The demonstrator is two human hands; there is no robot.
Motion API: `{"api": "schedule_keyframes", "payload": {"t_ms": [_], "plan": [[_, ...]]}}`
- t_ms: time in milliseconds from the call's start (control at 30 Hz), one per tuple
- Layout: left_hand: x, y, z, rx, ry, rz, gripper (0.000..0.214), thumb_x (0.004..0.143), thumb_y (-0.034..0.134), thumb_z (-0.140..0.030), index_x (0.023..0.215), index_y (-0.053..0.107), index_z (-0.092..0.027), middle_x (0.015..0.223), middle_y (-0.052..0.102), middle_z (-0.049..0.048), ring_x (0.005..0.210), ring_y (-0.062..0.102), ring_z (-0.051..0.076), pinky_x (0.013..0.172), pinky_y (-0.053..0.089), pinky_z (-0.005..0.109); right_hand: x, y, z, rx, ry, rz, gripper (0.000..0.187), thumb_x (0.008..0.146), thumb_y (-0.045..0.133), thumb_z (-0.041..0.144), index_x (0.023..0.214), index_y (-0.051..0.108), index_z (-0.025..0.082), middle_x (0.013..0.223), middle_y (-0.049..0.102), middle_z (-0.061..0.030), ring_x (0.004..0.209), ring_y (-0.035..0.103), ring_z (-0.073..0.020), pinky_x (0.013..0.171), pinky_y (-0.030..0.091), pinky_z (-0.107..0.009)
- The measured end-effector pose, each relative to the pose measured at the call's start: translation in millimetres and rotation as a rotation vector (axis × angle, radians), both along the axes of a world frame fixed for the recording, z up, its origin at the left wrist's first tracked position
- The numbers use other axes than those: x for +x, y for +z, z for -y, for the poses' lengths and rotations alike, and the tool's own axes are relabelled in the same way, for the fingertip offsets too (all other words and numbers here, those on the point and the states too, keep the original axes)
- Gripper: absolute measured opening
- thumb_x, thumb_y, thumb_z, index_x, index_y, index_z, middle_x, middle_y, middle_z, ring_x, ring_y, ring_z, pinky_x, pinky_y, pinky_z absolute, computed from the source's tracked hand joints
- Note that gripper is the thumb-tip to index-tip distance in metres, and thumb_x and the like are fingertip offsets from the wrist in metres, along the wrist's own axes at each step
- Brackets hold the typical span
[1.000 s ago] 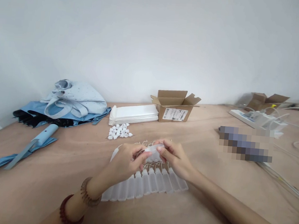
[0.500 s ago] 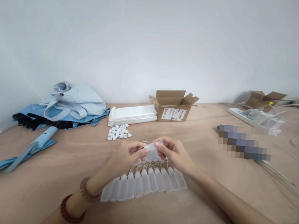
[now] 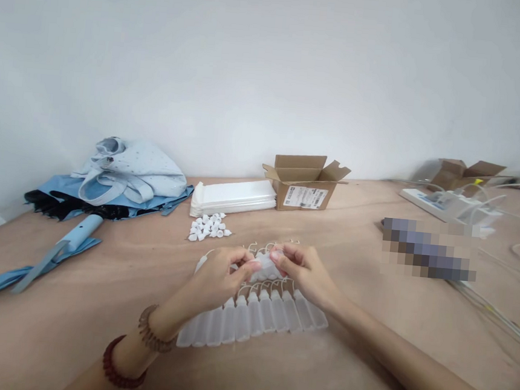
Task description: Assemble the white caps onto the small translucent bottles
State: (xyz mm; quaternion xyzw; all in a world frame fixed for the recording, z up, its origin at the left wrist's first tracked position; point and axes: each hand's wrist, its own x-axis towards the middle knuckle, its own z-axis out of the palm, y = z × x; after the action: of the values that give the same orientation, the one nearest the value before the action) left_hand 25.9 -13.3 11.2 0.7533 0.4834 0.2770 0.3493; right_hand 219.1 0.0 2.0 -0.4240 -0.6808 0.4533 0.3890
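Observation:
Above a double row of small translucent plastic squeeze bottles, my left hand (image 3: 230, 271) and my right hand (image 3: 301, 268) work close together. Their fingers are pinched at either side of a translucent squeeze bottle (image 3: 263, 267), which seems to lie sideways between them. Fingers hide its ends, and it blends with the back row behind. The front-row bottles (image 3: 242, 321) lie side by side on the table, their thin pale curved tubes pointing away from me. Beyond my left hand is a heap of small white caps (image 3: 209, 227).
A stack of white packets (image 3: 235, 196) and an open cardboard box (image 3: 306, 187) stand by the wall. At left lie a pale blue cloth bag (image 3: 139, 172) and a blue umbrella (image 3: 79, 234). A power strip (image 3: 423, 200) with cables and a pixelated object (image 3: 428, 249) are at right.
My hands stay pinched at the bottle and have shifted only slightly, with the fingers dipping a little lower. The whole view has moved slightly; the rows of bottles and caps look unchanged.

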Motion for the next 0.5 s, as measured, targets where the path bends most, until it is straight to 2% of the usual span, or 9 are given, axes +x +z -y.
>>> {"api": "schedule_keyframes", "payload": {"t_ms": [100, 167, 267, 367, 433, 500], "plan": [[3.2, 3.4, 3.8, 0.220, 0.017, -0.147, 0.032, 0.089, 0.046, -0.038, 0.066, 0.055, -0.018, 0.056, 0.052, -0.0022, 0.054, 0.047, 0.013, 0.053, 0.034, 0.024, 0.2, 0.0, -2.3, -0.080, 0.027, -0.048, 0.044, 0.080, 0.055, 0.053, 0.056, 0.045, 0.017, 0.051, 0.038, 0.0044, 0.048, 0.034, -0.0083, 0.048, 0.024, -0.024], [4.0, 3.7, 3.4, 0.286, 0.013, -0.186, 0.029, 0.089, 0.047, -0.036, 0.070, 0.058, -0.017, 0.062, 0.057, -0.0001, 0.060, 0.050, 0.014, 0.058, 0.036, 0.026, -0.3, -0.4, -3.6, -0.115, 0.042, -0.077, 0.046, 0.079, 0.057, 0.054, 0.054, 0.043, 0.017, 0.050, 0.037, 0.0049, 0.047, 0.032, -0.0078, 0.048, 0.022, -0.024], [-0.5, 2.0, -3.2, 0.305, 0.005, -0.171, 0.027, 0.086, 0.052, -0.038, 0.072, 0.063, -0.017, 0.068, 0.063, 0.0017, 0.065, 0.053, 0.016, 0.063, 0.038, 0.026, -0.8, -3.7, -6.8, -0.122, 0.035, -0.076, 0.044, 0.079, 0.056, 0.054, 0.057, 0.047, 0.017, 0.050, 0.042, 0.0038, 0.047, 0.034, -0.0083, 0.047, 0.023, -0.024], [-16.7, -0.9, -17.0, 0.278, 0.013, -0.159, 0.029, 0.086, 0.051, -0.038, 0.070, 0.065, -0.018, 0.067, 0.066, 0.0008, 0.060, 0.055, 0.015, 0.059, 0.039, 0.025, 3.6, -11.2, -16.2, -0.042, -0.068, -0.066, 0.040, 0.080, 0.056, 0.052, 0.064, 0.054, 0.016, 0.053, 0.046, 0.0028, 0.048, 0.039, -0.0093, 0.048, 0.027, -0.023], [-34.6, -3.4, -29.1, 0.303, 0.126, -0.208, 0.026, 0.087, 0.048, -0.034, 0.075, 0.065, -0.018, 0.070, 0.068, 0.0014, 0.061, 0.057, 0.015, 0.060, 0.040, 0.025, 11.7, -17.8, -27.5, 0.045, -0.184, -0.064, 0.037, 0.080, 0.055, 0.050, 0.071, 0.059, 0.015, 0.058, 0.052, 0.0013, 0.053, 0.046, -0.0116, 0.050, 0.033, -0.023], [-55.8, -6.3, -41.7, 0.379, 0.283, -0.349, 0.020, 0.084, 0.047, -0.028, 0.080, 0.064, -0.017, 0.079, 0.069, 0.0047, 0.070, 0.061, 0.019, 0.065, 0.042, 0.027, 23.3, -24.4, -41.5, 0.128, -0.286, -0.001, 0.036, 0.081, 0.054, 0.049, 0.079, 0.063, 0.014, 0.064, 0.059, -0.0015, 0.059, 0.053, -0.0156, 0.054, 0.039, -0.025]]}}
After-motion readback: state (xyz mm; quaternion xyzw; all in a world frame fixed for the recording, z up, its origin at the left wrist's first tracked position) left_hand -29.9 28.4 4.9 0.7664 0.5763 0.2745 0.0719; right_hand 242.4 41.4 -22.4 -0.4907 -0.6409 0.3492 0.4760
